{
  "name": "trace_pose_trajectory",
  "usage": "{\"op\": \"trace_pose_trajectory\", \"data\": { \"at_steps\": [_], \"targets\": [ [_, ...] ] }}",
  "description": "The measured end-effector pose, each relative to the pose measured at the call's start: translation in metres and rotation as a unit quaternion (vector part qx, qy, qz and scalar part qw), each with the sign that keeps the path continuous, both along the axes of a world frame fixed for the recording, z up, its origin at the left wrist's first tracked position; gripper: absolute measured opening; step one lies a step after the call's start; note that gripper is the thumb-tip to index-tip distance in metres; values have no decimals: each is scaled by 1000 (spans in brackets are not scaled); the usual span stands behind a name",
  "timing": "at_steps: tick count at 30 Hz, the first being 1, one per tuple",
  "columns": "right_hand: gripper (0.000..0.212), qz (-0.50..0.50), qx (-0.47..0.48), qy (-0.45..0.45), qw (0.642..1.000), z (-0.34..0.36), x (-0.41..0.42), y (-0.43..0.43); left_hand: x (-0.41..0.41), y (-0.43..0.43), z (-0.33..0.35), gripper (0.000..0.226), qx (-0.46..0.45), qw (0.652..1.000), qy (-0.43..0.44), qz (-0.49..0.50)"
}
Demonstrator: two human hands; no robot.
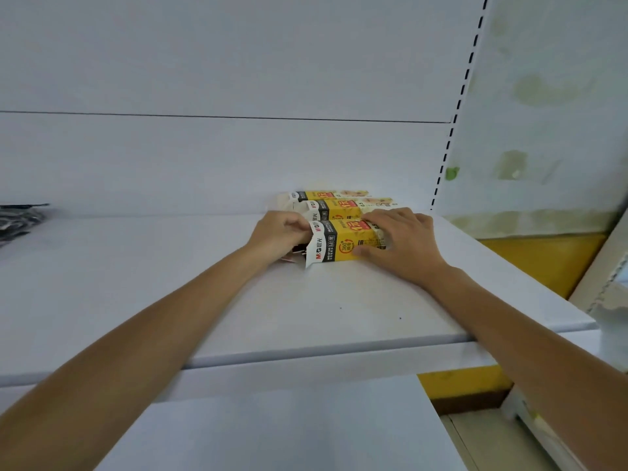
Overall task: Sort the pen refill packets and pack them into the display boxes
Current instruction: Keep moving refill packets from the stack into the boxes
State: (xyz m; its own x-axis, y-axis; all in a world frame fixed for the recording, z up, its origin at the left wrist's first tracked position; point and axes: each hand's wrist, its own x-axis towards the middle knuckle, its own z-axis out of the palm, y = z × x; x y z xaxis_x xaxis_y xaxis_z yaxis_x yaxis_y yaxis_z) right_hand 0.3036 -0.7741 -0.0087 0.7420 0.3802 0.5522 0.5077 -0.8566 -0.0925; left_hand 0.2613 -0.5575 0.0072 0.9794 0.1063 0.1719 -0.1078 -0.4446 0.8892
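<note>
Glossy yellow cardboard box, right fingers clasping it; left fingers seemingly pinching flap

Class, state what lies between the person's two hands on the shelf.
The nearest yellow display box, with left hand and right hand at its ends; head view.
</note>
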Motion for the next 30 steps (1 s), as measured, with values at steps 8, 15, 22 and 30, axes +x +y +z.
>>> {"op": "trace_pose_trajectory", "data": {
  "at_steps": [8, 15, 22, 30],
  "targets": [
    [89, -4, -8, 8, 1000, 1, -4, -1, -5, 2, 0, 8, 3, 1000, 23, 1],
    [88, 0, -7, 1, 1000, 2, -4, 1, -7, 6, 0, 6, -60, 998, 29, 19],
    [85, 35, 8, -6, 999, 1, -3, 2, 0, -6, -6, 16, -55, 997, 41, 23],
    [86, 28, 2, -2, 1000, -1, -3, 1, -13, 3, 4, 16, -32, 997, 52, -36]
  ]
}}
